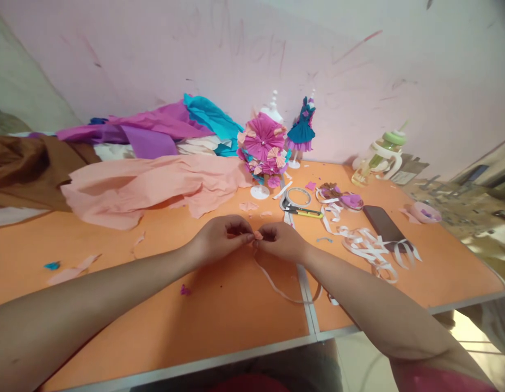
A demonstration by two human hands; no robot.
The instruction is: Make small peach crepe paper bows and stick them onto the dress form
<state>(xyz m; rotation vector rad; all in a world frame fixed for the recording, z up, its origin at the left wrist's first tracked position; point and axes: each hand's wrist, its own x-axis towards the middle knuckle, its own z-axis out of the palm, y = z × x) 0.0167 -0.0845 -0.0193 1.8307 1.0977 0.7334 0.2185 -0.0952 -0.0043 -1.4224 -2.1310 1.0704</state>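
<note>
My left hand (222, 239) and my right hand (279, 241) meet over the middle of the orange table (162, 321). Both pinch a small peach piece of crepe paper (258, 235) between their fingertips. A thin white strip (277, 287) trails from under the hands toward the front edge. Behind the hands stands a small white mannequin (263, 147) dressed in pink and peach paper rosettes, and a second figure (301, 130) wears a teal and purple paper dress.
Sheets of peach (146, 185), purple (146, 133), teal and brown crepe paper pile at the back left. A tape roll (298, 197), cutter (303, 211), dark phone (385, 227), curled white strips (369, 245), a bottle (379, 158) and paper scraps lie to the right.
</note>
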